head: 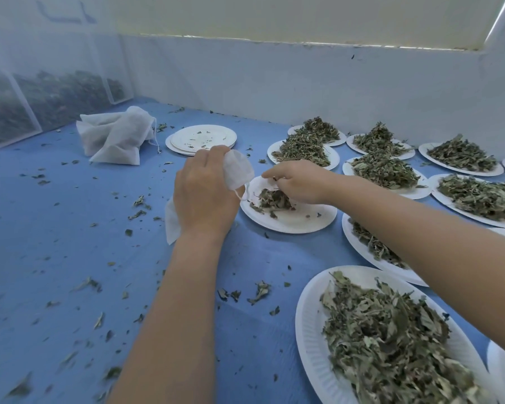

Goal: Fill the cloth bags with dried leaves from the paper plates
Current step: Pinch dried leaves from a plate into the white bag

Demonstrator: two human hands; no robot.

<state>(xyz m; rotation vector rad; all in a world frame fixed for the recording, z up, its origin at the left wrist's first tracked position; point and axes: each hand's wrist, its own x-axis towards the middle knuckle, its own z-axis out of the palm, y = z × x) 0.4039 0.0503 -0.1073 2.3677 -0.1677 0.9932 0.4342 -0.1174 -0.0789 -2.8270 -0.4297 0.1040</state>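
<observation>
My left hand (206, 193) grips a small white cloth bag (238, 169) just left of a paper plate (301, 221); the bag's bottom sticks out under my wrist. A small heap of dried leaves (271, 199) lies on that plate. My right hand (296, 180) reaches over the plate from the right and its curled fingers pinch into the heap. The bag's mouth faces the plate; what is inside it is hidden.
A pile of white cloth bags (115, 135) lies at the back left beside a stack of bare plates (201, 138). Several plates heaped with leaves (391, 342) fill the right side. Loose leaf bits litter the blue table (56, 228). A wall runs behind.
</observation>
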